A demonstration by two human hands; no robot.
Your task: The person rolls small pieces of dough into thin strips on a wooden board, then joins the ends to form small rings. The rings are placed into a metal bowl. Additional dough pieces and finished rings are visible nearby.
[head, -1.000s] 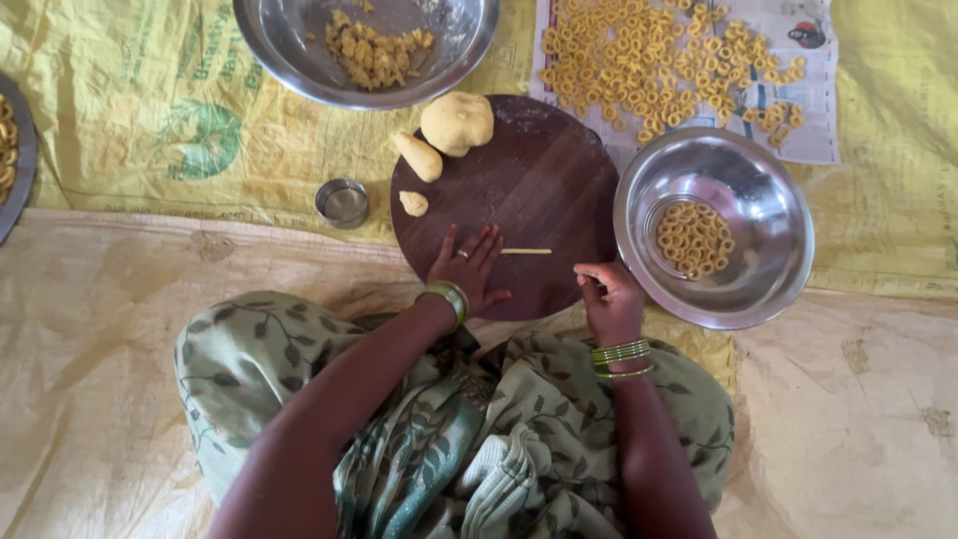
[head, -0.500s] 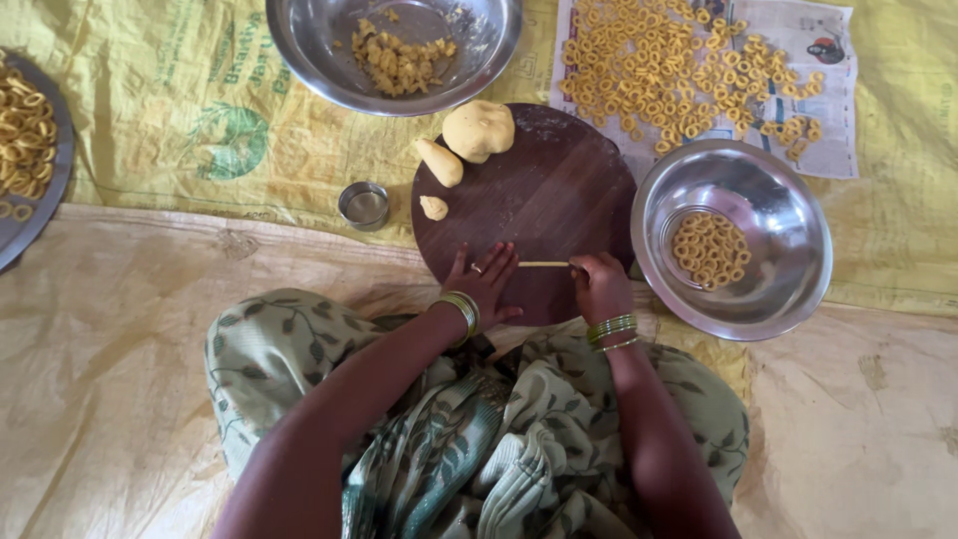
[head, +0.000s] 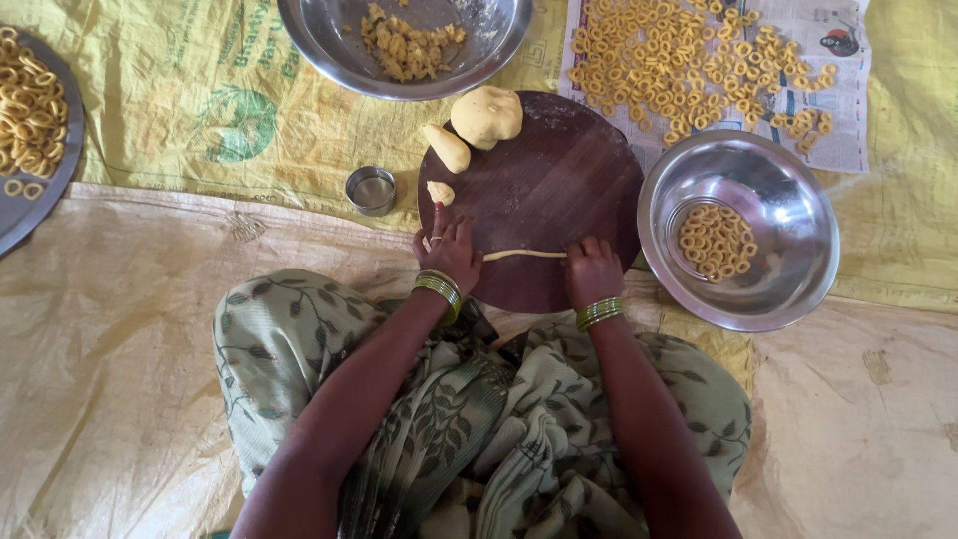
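- Step in hand, as judged: rolling a thin dough rope (head: 526, 255) on the round dark wooden board (head: 559, 190); the rope lies flat at the board's 6 o'clock edge, stretched between both hands.
- Left hand (head: 449, 250): fingers spread wide, palm down on the rope's left end at the board's 8 o'clock; grasping nothing.
- Right hand (head: 592, 269): fingers loosely curled, pressing down on the rope's right end at the board's 5 o'clock; whether it pinches the tip, cannot tell.
- Next move, as judged: calls for even, light pressure from both palms so the thin rope does not break, then cutting or looping into rings like those already made.
- Dough stock on the board: 1 large ball (head: 486, 116) at 12 o'clock, 1 tapered piece (head: 447, 148) at 11 o'clock, 1 small lump (head: 439, 193) at 9 o'clock.
- Steel bowl (head: 788, 289) at the board's 3 o'clock, holding a cluster of rings (head: 715, 242).
- Large steel bowl (head: 329, 45) at 12 o'clock, holding crumbly dough.
- Small steel cup (head: 370, 190) at the board's 9 o'clock.
- Printed matter: newspaper sheet (head: 848, 110) at 1 o'clock, rectangular, white with a small colour picture in its corner, covered with rings; yellow woven sack (head: 200, 100) at 10 o'clock, flattened, bearing a green round emblem and faint lettering.
- Dark tray (head: 20, 215) at far 9 o'clock, with more rings.
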